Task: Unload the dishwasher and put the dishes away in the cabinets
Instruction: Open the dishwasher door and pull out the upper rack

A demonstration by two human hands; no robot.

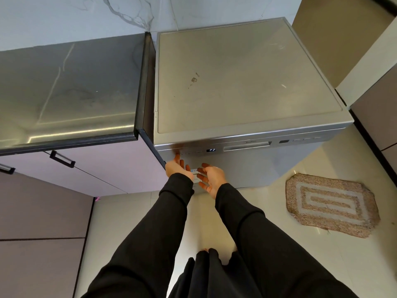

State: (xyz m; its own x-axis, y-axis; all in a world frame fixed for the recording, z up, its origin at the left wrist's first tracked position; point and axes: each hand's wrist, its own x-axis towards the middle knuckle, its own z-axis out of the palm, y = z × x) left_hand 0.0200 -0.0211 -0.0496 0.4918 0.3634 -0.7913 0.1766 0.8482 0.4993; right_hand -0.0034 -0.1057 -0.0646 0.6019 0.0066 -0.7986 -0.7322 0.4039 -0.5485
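A silver freestanding dishwasher stands in the middle of the view with its door closed. Its control strip shows a lit "P2" display and a recessed handle. My left hand is raised at the left end of that strip, fingers apart, fingertips at the buttons. My right hand hovers palm-up in front of the door just below the display, fingers spread and holding nothing. Both arms wear black sleeves. No dishes are visible.
A steel-grey countertop with a dark edge adjoins the dishwasher's left side. Mauve lower cabinets with black handles sit below it. A brown woven mat lies on the pale tile floor to the right. Tall cabinet fronts line the right edge.
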